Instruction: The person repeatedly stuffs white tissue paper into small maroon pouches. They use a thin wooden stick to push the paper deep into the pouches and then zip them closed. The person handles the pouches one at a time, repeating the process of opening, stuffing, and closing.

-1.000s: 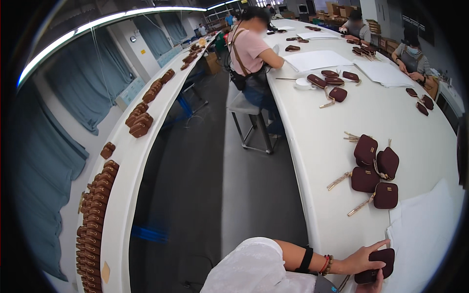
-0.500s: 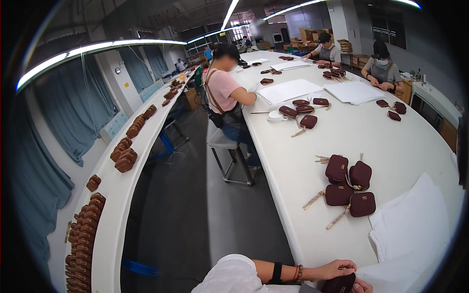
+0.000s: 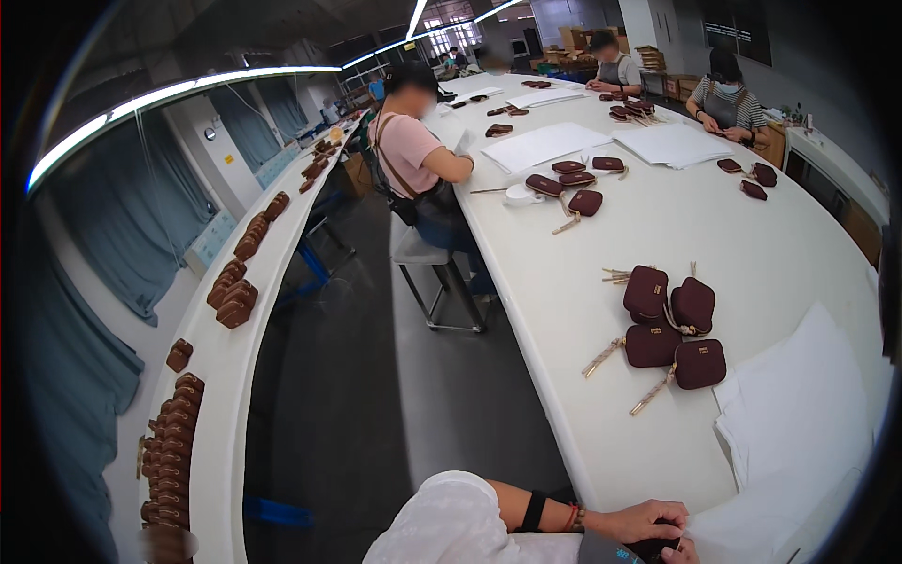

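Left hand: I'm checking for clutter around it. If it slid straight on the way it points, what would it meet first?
The left hand points rightward along the table edge, so probably the stack of white paper sheets; depth is unclear.

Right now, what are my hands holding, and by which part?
The left hand grips a dark pouch from its top edge; the right hand barely shows, so its hold cannot be told.

One head-worn fisheye view looks down along the white table (image 3: pixel 752 235) (rim edges bending).
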The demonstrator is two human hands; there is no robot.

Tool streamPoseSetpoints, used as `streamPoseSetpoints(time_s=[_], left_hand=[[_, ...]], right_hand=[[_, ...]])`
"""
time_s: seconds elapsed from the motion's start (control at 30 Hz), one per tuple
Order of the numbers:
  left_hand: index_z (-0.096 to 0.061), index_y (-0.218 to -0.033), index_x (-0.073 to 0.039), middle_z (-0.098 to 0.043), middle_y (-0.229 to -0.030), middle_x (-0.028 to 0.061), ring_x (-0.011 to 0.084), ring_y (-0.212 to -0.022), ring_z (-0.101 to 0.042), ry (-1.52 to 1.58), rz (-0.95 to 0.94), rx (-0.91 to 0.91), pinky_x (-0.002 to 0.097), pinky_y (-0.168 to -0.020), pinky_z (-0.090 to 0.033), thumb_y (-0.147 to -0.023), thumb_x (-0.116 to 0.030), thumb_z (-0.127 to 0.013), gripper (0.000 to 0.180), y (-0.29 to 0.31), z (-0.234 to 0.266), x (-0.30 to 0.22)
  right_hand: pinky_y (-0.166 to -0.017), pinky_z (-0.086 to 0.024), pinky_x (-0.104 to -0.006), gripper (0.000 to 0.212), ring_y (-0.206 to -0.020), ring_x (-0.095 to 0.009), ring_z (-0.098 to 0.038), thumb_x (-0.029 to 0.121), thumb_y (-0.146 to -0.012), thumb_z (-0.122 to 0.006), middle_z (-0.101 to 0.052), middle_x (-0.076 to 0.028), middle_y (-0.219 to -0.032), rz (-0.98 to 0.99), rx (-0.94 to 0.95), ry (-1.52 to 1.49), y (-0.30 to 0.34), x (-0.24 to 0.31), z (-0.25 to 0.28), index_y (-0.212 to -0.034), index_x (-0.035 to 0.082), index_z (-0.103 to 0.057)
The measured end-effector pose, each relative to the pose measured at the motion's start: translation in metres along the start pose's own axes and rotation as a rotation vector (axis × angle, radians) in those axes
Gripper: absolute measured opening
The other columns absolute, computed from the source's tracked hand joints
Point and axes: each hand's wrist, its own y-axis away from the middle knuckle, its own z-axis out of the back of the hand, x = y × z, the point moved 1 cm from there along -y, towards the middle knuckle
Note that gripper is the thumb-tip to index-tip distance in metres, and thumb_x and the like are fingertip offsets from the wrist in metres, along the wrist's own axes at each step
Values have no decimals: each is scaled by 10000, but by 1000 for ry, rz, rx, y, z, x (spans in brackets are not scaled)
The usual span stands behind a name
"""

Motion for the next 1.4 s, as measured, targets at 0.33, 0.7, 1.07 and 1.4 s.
streamPoseSetpoints(time_s=[0.33, 0.7, 1.07, 1.4], left_hand=[[-516, -933, -48, -528, -1089, 73, 243, -1052, -461, -244, 18, -320, 361, -978, -352, -917, -243, -623, 223, 22, 26, -13], [-529, -971, -61, -506, -997, 56, 217, -996, -445, -330, 73, -318, 343, -952, -337, -960, -312, -559, 253, 27, 22, -14], [-489, -901, -100, -490, -850, 22, 191, -827, -434, -346, 12, -231, 329, -861, -315, -942, -308, -559, 222, 18, 7, -7], [-456, -887, -91, -438, -634, -5, 130, -626, -383, -224, 107, -485, 283, -732, -335, -892, -201, -632, 208, 26, 17, -17]], right_hand=[[-821, -442, -289, 364, -889, -199, -570, 149, -893, -646, -629, -93, -1063, 97, -177, 441, 21, 51, -35, -1221, 2, -592], [-710, -472, -359, 193, -754, -376, -551, -38, -758, -616, -558, -139, -813, 475, -256, 886, 19, 39, -37, -947, 1, -605], [-749, -485, -318, 240, -825, -210, -601, 94, -883, -629, -661, -106, -903, -48, -199, 666, -9, 29, -17, -1080, -41, -647], [-675, -481, -300, 285, -719, -185, -576, 149, -900, -637, -641, -80, -844, -65, -179, 708, -4, 25, -43, -1107, -47, -617]])
